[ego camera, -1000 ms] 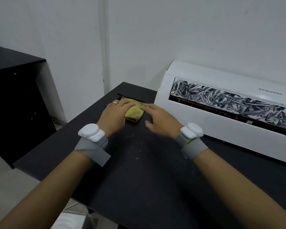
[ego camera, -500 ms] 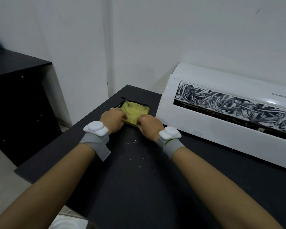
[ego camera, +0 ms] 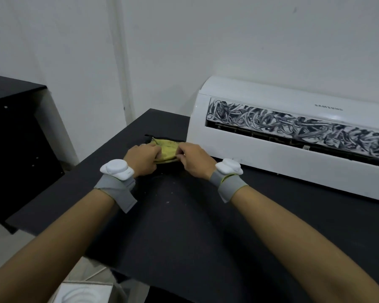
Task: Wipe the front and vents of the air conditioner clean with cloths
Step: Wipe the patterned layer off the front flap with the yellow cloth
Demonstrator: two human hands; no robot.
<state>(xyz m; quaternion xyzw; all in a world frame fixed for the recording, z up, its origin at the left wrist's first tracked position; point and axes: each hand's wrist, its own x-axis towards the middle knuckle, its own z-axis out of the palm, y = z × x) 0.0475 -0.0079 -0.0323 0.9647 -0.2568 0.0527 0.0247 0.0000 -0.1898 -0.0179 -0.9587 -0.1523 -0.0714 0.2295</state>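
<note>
A folded yellow cloth [ego camera: 167, 149] lies near the far left corner of the black table [ego camera: 184, 215], on top of a dark cloth whose edge [ego camera: 149, 136] shows behind it. My left hand [ego camera: 141, 159] pinches the yellow cloth's left side and my right hand [ego camera: 194, 159] pinches its right side, lifting the near edge slightly. The white air conditioner [ego camera: 271, 158] stands on the table just right of the cloth, with dark scribbled marks [ego camera: 293, 127] across its front panel above the vent slot.
A black cabinet [ego camera: 15, 136] stands to the left across a gap of floor. White walls rise behind the table. A white object [ego camera: 79, 294] sits on the floor below the table's near left edge. Both wrists carry grey bands with white devices.
My hands went from resting flat on the cloth to closing on its two sides, and the cloth's near edge has risen a little. My view has shifted closer and slightly right.
</note>
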